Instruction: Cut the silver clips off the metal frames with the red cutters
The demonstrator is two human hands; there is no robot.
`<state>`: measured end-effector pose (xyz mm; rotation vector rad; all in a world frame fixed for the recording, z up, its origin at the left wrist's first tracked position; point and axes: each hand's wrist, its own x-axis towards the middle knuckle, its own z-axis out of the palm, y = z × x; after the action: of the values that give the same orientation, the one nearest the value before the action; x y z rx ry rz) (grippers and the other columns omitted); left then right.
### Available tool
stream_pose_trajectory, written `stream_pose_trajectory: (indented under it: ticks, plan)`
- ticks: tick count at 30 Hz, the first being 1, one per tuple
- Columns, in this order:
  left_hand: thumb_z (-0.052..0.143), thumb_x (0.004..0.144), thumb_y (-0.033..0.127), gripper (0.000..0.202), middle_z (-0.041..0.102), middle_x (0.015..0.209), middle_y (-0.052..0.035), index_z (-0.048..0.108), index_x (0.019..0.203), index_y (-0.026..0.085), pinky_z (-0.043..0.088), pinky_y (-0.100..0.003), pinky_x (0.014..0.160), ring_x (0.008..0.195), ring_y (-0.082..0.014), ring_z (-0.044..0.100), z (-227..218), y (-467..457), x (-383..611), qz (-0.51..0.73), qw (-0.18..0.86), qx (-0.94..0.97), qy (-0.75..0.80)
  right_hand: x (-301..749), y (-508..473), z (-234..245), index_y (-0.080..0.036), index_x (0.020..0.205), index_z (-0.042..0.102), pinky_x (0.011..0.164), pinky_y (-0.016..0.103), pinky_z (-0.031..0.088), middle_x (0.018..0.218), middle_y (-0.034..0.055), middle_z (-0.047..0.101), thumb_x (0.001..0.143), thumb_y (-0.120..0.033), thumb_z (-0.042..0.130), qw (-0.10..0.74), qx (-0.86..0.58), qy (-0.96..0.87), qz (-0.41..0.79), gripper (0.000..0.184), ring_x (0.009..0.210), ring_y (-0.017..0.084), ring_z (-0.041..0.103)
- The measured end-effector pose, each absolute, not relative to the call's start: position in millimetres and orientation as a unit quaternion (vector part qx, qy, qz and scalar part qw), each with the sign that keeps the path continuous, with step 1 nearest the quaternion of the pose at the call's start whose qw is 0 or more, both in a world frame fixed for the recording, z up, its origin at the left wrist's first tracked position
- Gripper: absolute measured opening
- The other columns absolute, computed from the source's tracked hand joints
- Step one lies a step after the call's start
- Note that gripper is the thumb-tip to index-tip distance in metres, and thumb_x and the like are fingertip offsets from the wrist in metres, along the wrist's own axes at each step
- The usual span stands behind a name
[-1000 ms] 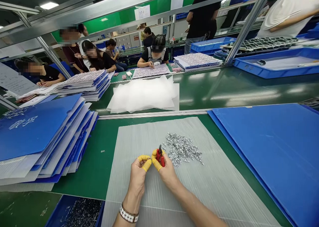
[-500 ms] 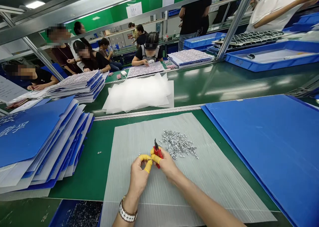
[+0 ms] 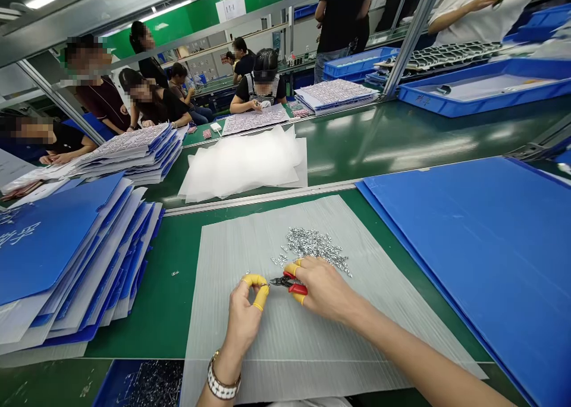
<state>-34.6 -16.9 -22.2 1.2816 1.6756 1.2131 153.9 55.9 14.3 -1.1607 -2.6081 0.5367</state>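
The right hand (image 3: 325, 289) grips red-handled cutters (image 3: 294, 285) (yellow finger cots (image 3: 255, 280) on); the left hand (image 3: 243, 319) pinches a small metal piece (image 3: 265, 285).

Workbench layout: loose metal terminals (image 3: 314, 245) on a corrugated plastic sheet (image 3: 236, 258).
Stacked document folders (image 3: 66, 258) left of the sheet, corrugated board (image 3: 468, 264) right, plastic film sheets (image 3: 243, 163) behind.

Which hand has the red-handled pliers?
The right hand holds the red-handled pliers; the left hand, with the link bracelet, holds no pliers, its yellow finger cots resting beside their tips.
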Motion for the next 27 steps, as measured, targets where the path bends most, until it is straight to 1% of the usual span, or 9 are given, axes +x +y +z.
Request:
stream_pose_trajectory:
  ticks: [5, 9, 13, 18, 23, 27]
  plan:
    - [0.057, 0.080, 0.032, 0.015, 0.063, 0.082, -0.0040, 0.065, 0.084, 0.020, 0.044, -0.032, 0.077, 0.080, -0.0187, 0.057, -22, -20, -36, 0.436, 0.295, 0.546, 0.652, 157, 56, 15, -0.023, 0.090, 0.062, 0.068, 0.032, 0.030, 0.080, 0.0042, 0.060, 0.074, -0.019, 0.063, 0.115, -0.377, -0.907, 0.152, 0.016, 0.078, 0.022, 0.052]
    - [0.054, 0.083, 0.029, 0.013, 0.064, 0.082, -0.0045, 0.064, 0.084, 0.020, 0.044, -0.035, 0.081, 0.080, -0.0192, 0.056, -20, -21, -35, 0.416, 0.255, 0.584, 0.649, 158, 55, 15, -0.023, 0.091, 0.062, 0.069, 0.032, 0.029, 0.081, 0.0047, 0.060, 0.073, -0.018, 0.063, 0.114, -0.367, -0.913, 0.139, 0.018, 0.079, 0.022, 0.051]
    - [0.050, 0.086, 0.027, 0.014, 0.064, 0.082, -0.0040, 0.063, 0.086, 0.021, 0.043, -0.037, 0.084, 0.082, -0.0198, 0.056, -17, -23, -35, 0.401, 0.229, 0.613, 0.641, 158, 55, 19, -0.022, 0.093, 0.061, 0.069, 0.032, 0.029, 0.084, 0.0054, 0.060, 0.075, -0.018, 0.061, 0.090, -0.366, -0.918, 0.127, 0.018, 0.081, 0.021, 0.050]
    - [0.047, 0.087, 0.025, 0.014, 0.064, 0.081, -0.0032, 0.061, 0.086, 0.021, 0.043, -0.037, 0.082, 0.080, -0.0191, 0.056, -14, -24, -36, 0.399, 0.193, 0.644, 0.623, 158, 54, 22, -0.021, 0.094, 0.060, 0.068, 0.031, 0.029, 0.086, 0.0052, 0.060, 0.076, -0.020, 0.061, 0.072, -0.362, -0.921, 0.126, 0.018, 0.082, 0.021, 0.051]
    - [0.048, 0.087, 0.022, 0.012, 0.063, 0.081, -0.0027, 0.059, 0.086, 0.021, 0.041, -0.038, 0.083, 0.080, -0.0188, 0.055, -12, -25, -36, 0.395, 0.184, 0.657, 0.615, 157, 52, 22, -0.020, 0.092, 0.061, 0.066, 0.031, 0.029, 0.083, 0.0053, 0.061, 0.076, -0.018, 0.061, 0.056, -0.364, -0.923, 0.110, 0.015, 0.080, 0.021, 0.052]
    - [0.049, 0.086, 0.021, 0.011, 0.062, 0.080, -0.0020, 0.060, 0.085, 0.021, 0.040, -0.037, 0.085, 0.081, -0.0184, 0.054, -14, -25, -37, 0.392, 0.217, 0.650, 0.614, 159, 52, 21, -0.019, 0.089, 0.061, 0.065, 0.030, 0.029, 0.082, 0.0057, 0.061, 0.075, -0.016, 0.059, 0.032, -0.364, -0.924, 0.109, 0.015, 0.078, 0.021, 0.054]
